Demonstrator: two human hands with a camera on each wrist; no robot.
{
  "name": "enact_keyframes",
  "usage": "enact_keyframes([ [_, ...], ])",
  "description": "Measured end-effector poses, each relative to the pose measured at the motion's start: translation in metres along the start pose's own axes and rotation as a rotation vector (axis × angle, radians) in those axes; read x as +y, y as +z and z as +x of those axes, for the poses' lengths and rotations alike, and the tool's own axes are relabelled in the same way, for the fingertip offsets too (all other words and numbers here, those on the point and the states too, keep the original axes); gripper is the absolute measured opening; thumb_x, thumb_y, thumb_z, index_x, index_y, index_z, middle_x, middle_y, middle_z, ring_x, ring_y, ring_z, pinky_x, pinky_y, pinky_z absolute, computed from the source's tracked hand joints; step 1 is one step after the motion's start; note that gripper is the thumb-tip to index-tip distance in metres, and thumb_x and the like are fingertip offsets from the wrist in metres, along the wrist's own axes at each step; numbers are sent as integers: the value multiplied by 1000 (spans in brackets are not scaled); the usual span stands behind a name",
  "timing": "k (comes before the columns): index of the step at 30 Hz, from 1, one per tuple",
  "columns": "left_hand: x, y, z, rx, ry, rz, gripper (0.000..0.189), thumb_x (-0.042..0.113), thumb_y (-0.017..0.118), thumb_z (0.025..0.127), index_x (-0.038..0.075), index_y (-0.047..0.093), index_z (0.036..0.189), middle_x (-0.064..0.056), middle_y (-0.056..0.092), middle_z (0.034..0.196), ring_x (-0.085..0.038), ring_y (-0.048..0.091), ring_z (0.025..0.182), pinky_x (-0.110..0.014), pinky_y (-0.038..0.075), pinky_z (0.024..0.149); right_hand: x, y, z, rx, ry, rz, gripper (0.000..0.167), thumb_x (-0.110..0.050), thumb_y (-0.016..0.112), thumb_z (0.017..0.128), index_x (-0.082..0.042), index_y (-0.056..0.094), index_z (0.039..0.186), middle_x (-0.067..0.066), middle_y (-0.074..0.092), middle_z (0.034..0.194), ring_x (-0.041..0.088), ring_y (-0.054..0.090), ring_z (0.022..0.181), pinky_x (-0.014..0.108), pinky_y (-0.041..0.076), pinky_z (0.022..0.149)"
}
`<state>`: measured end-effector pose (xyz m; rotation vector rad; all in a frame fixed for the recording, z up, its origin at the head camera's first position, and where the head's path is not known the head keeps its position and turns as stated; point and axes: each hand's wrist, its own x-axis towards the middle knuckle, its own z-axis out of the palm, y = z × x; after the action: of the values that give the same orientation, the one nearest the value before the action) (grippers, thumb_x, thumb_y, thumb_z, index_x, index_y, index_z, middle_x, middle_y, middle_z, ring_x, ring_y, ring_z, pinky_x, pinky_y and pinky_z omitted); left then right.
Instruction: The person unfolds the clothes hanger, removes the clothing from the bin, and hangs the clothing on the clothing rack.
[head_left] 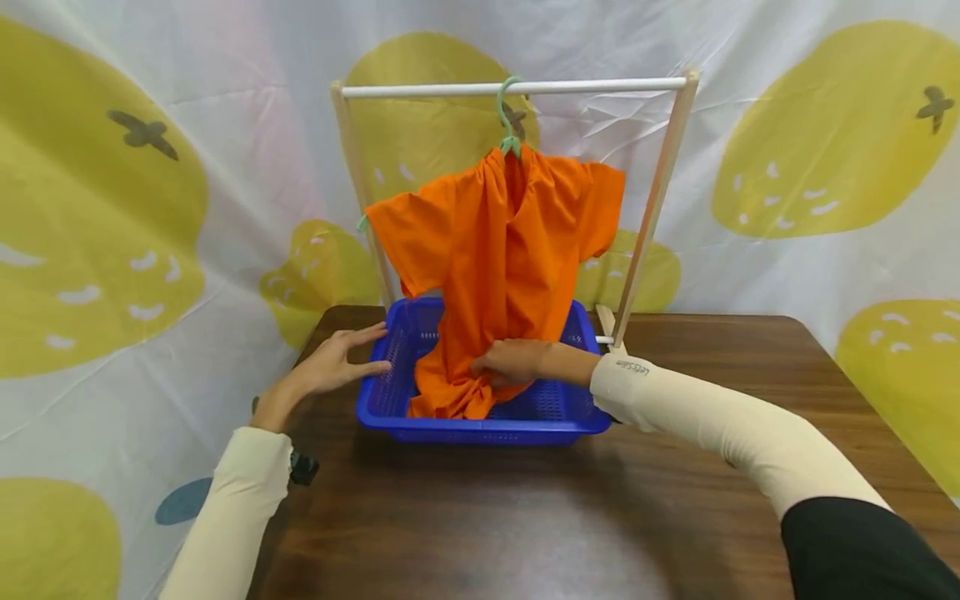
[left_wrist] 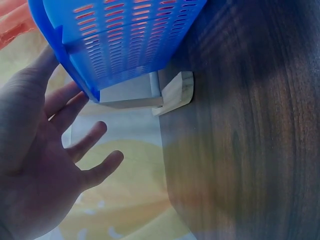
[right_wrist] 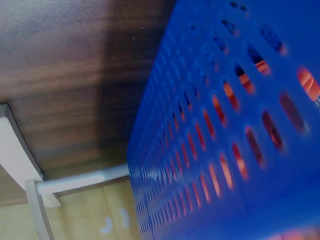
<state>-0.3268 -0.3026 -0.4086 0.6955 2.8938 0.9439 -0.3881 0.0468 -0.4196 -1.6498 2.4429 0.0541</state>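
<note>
An orange short-sleeved shirt (head_left: 480, 242) hangs from a green hanger (head_left: 507, 125), its lower part bunched inside a blue perforated basket (head_left: 487, 427). My right hand (head_left: 513, 361) reaches over the basket's right side and grips the gathered fabric near the hem; part of its fingers is hidden in the cloth. At the basket's left rim, my left hand (head_left: 333, 360) has its fingers extended. In the left wrist view, some fingers of that hand (left_wrist: 45, 140) touch the basket edge while others stand free. The right wrist view shows the basket's slotted wall (right_wrist: 200, 140), not the hand.
A clothes rack with a white rail (head_left: 420, 90) and a wooden upright (head_left: 660, 192) stands behind the basket. Its wooden foot (left_wrist: 175, 93) rests on the brown table (head_left: 480, 517). A fruit-patterned curtain (head_left: 247, 150) hangs behind and to the left.
</note>
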Motion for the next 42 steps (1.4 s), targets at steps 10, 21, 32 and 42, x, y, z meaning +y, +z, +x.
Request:
enact_keyframes([
  [10,7,-1,-6,10,-21,-2,76,39,79,94,9,47,156,-8,42,163,-45,32,148,-64,25,119,21,-66,-10,322,69,101,13,-1,67,96,-7,56,93,-4,42,68,16,47,62,30,40,62],
  [21,14,2,-7,-7,-36,-4,78,41,79,93,10,47,157,-5,40,164,-42,31,149,-63,25,119,65,-136,-12,549,362,67,13,-8,61,102,4,60,104,20,64,91,35,64,88,46,50,81],
  [32,21,7,-6,-9,-28,-6,78,44,79,92,11,48,156,-2,41,164,-41,31,149,-61,26,119,100,-134,2,601,734,143,29,-21,49,108,2,60,121,24,66,118,40,63,115,54,51,97],
  [42,24,10,-7,-18,-23,-22,78,42,80,92,12,48,157,-2,41,164,-41,30,150,-62,25,120,117,-124,19,710,851,199,34,-27,42,112,1,61,118,24,64,111,44,64,109,57,54,92],
])
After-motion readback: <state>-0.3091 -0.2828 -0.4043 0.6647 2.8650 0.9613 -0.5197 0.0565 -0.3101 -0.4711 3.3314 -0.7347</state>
